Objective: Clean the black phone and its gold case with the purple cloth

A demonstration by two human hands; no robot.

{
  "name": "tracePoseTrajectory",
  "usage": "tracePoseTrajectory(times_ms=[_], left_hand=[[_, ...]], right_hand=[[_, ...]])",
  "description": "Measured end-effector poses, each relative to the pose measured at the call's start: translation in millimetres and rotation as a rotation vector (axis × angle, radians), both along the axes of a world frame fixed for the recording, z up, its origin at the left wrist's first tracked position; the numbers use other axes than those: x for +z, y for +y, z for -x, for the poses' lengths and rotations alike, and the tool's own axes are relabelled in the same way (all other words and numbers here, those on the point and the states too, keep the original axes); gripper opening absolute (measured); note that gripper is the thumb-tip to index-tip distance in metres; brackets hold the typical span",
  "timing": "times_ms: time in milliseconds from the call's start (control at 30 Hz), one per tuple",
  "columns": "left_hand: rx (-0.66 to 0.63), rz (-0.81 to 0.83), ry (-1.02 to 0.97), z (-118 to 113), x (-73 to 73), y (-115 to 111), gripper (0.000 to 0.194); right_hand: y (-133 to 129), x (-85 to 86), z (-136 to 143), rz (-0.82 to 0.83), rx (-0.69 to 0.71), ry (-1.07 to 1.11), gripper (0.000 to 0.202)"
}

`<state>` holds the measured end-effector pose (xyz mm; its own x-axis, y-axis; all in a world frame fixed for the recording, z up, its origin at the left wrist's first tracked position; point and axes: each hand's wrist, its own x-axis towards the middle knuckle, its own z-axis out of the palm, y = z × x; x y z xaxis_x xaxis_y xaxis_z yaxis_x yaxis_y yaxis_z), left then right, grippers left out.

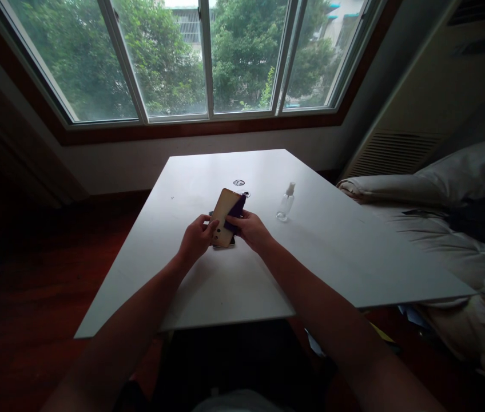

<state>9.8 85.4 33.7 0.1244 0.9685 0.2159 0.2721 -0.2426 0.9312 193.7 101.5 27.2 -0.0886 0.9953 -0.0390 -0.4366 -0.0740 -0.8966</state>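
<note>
Over the white table, my left hand [197, 238] grips the lower left edge of a phone [224, 203], thumb on its pale gold back near the dark camera spots. The phone tilts with its top to the right. My right hand [253, 229] is closed on a dark purple cloth [235, 213], which lies against the phone's right side. Beneath the phone, a dark flat object [224, 245] shows only in part; its kind is hidden. To the right of my hands stands a clear spray bottle [285, 205].
Behind the phone, a round black-and-white piece [238, 182] lies on the white table [148, 229]. A small dark ring-like item [246, 194] is partly covered by the cloth. A bed with bedding [461, 212] borders the right side; a window [208, 63] is ahead.
</note>
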Motion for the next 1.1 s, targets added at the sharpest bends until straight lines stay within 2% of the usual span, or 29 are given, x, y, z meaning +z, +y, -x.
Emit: tracePoseTrajectory(times_ms=[267,433,600,833,967,1100], left_hand=[[0.004,-0.006,-0.025,-0.3,1.6,2.0,0.044],[0.008,-0.046,-0.031,2.3,3.1,5.1,0.042],[-0.011,-0.048,-0.023,3.9,4.1,4.7,0.038],[-0.034,-0.086,0.04,5.7,-0.5,6.6,0.033],[0.031,-0.092,0.068,9.2,-2.9,9.1,0.032],[0.112,-0.143,0.018,11.5,2.0,9.6,0.033]], right_hand=[[0.5,1.6,-3.1,0.039,-0.034,-0.132,0.049],[2.4,4.4,0.3,-0.136,-0.188,0.021,0.047],[7.6,6.7,-2.0,-0.209,-0.275,0.12,0.045],[4.4,3.4,3.8,-0.214,-0.197,0.09,0.045],[1.1,-1.9,7.9,-0.125,-0.126,0.012,0.048],[-0.1,-1.5,8.5,-0.073,-0.091,0.007,0.05]])
